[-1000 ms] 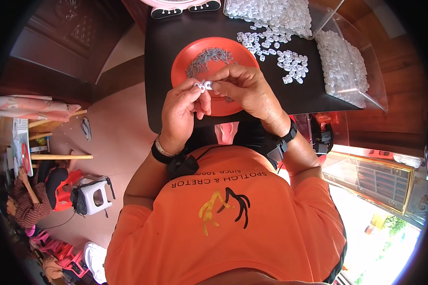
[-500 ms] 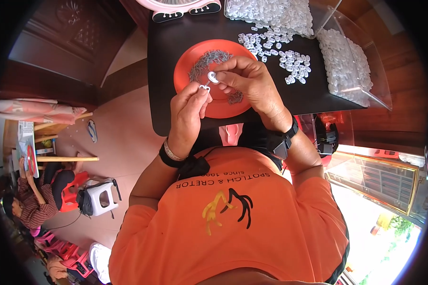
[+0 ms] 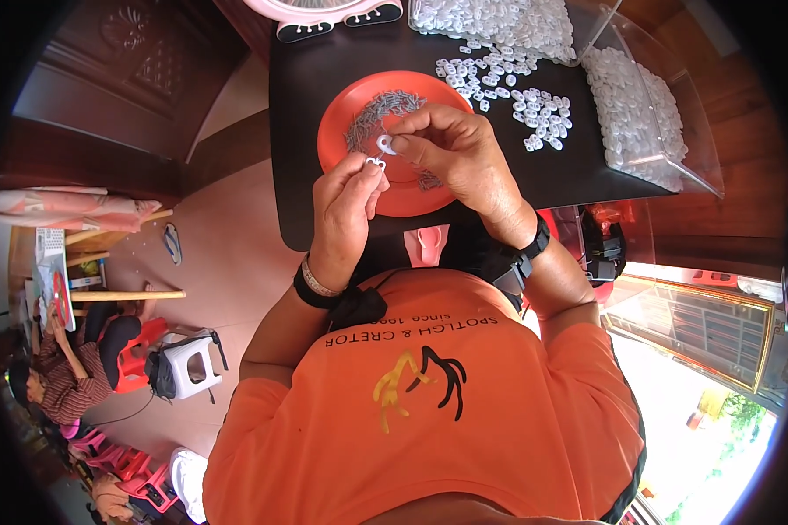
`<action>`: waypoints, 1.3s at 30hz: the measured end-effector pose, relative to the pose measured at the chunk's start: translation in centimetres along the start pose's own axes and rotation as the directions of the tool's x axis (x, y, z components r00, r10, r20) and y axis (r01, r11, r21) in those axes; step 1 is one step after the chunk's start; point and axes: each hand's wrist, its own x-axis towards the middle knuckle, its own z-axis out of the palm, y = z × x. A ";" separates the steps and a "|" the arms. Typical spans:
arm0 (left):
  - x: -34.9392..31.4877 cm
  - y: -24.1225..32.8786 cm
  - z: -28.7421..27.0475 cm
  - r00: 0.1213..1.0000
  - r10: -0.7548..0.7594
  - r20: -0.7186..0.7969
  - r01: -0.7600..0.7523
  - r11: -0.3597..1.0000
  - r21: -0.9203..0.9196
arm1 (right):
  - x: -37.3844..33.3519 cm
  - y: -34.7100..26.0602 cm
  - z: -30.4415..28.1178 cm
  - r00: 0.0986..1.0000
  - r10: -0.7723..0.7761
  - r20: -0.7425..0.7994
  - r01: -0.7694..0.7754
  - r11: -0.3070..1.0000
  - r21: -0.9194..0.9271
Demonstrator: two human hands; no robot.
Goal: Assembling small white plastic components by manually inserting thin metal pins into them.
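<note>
Over a round orange-red plate (image 3: 331, 131), my two hands are close together, fingertips nearly meeting. My left hand (image 3: 346, 206) pinches a small white plastic piece with loops (image 3: 376, 164) between thumb and forefinger. My right hand (image 3: 464, 162) pinches a small white oval piece with a hole (image 3: 384, 144), just above the left one. Something thin seems to bridge the two pieces, too small to make out. Many small grey pin-like parts (image 3: 383, 108) lie on the plate, in a curved heap at its far side; a few more show under my right fingers.
On the black table (image 3: 299, 166), loose white oval pieces (image 3: 543, 118) lie right of the plate. Heaps of the same pieces fill clear containers (image 3: 635, 122) farther right and at the back. A pink-rimmed object (image 3: 324, 10) stands at the far edge. At left another person (image 3: 77, 381) sits working.
The white oval piece in my right hand has tipped and shifted slightly left, nearer the piece in my left hand. Both hands keep their pinch.
</note>
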 end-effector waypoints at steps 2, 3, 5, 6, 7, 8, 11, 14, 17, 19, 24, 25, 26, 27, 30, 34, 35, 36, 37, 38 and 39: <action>0.0 0.0 0.0 1.000 -0.002 -0.003 0.002 1.000 -0.011 | 0.0 -0.1 0.0 1.000 -0.006 0.011 0.006 1.000 -0.006; 0.0 0.0 0.0 1.000 -0.003 -0.003 0.003 1.000 -0.011 | -0.1 0.0 0.0 1.000 -0.005 0.011 0.005 1.000 -0.006; 0.0 0.0 0.1 1.000 0.005 0.000 -0.005 1.000 -0.015 | 0.0 0.3 -0.1 1.000 -0.018 0.014 0.018 0.999 -0.030; 0.0 -0.1 0.0 1.000 0.004 0.000 -0.004 1.000 -0.014 | 0.0 0.3 -0.1 1.000 -0.017 0.013 0.017 0.999 -0.029; -0.1 -0.2 0.0 1.000 0.001 0.001 -0.001 1.000 -0.014 | 0.0 0.3 -0.1 0.999 -0.043 0.020 0.043 0.999 -0.022; -0.1 -0.3 -0.1 1.000 -0.002 0.003 0.002 1.000 -0.014 | 0.0 0.4 0.0 0.997 -0.069 0.027 0.069 0.997 -0.015; -0.3 0.1 0.2 1.000 -0.002 -0.009 0.002 1.000 -0.017 | -0.1 0.3 -0.3 0.998 -0.034 0.046 0.037 0.998 -0.051; -0.3 0.0 0.1 1.000 0.005 0.010 -0.005 1.000 0.027 | -0.1 0.1 -0.3 0.998 -0.034 0.060 0.038 0.997 -0.066; -0.3 0.0 0.2 1.000 -0.002 -0.005 0.002 1.000 0.004 | -0.2 -0.3 -0.1 0.998 -0.033 0.051 0.036 0.998 -0.059; -0.3 0.2 0.2 1.000 -0.007 -0.005 0.007 1.000 0.030 | -0.2 -0.3 -0.1 0.998 -0.031 0.055 0.034 0.998 -0.054; -0.2 0.1 0.4 1.000 0.009 -0.004 -0.008 0.999 0.044 | -0.1 0.2 -0.2 0.998 -0.024 0.059 0.025 0.999 -0.032; -0.2 0.2 0.4 1.000 0.013 -0.001 -0.012 0.999 0.052 | -0.1 0.5 -0.1 0.997 -0.047 0.056 0.048 0.999 -0.022; -0.2 0.2 0.4 1.000 0.017 0.003 -0.017 0.998 0.060 | 0.0 0.7 -0.1 0.996 -0.071 0.053 0.071 0.997 -0.013; -0.2 0.2 0.4 1.000 0.015 0.002 -0.015 0.998 0.060 | -0.1 0.5 0.0 0.996 -0.069 0.054 0.070 0.997 -0.012; -0.1 0.1 0.4 1.000 0.013 0.000 -0.013 0.998 0.063 | -0.2 0.4 0.1 0.994 -0.062 0.094 0.065 0.997 -0.029; -0.2 -0.2 0.4 1.000 0.027 0.004 -0.027 0.999 0.040 | -0.3 1.1 0.2 0.993 -0.075 0.092 0.073 0.997 0.024; -0.2 -0.3 0.4 0.999 0.033 -0.001 -0.033 0.999 0.023 | -0.4 1.1 0.3 0.992 -0.077 0.098 0.074 0.997 0.034; -0.2 -0.2 0.5 0.999 0.035 -0.002 -0.035 0.999 0.023 | -0.5 1.0 0.3 0.992 -0.080 0.099 0.077 0.996 0.034; -0.2 -0.2 0.6 1.000 0.029 -0.006 -0.029 1.000 0.009 | -0.6 0.9 0.4 0.990 -0.103 0.100 0.102 0.995 0.019; -0.1 -0.1 0.7 1.000 0.023 -0.009 -0.023 1.000 -0.005 | -0.6 0.8 0.4 0.987 -0.127 0.101 0.127 0.992 0.004; -0.1 0.0 0.6 1.000 0.026 -0.007 -0.026 1.000 -0.004 | -0.6 0.8 0.4 0.986 -0.130 0.100 0.130 0.991 0.003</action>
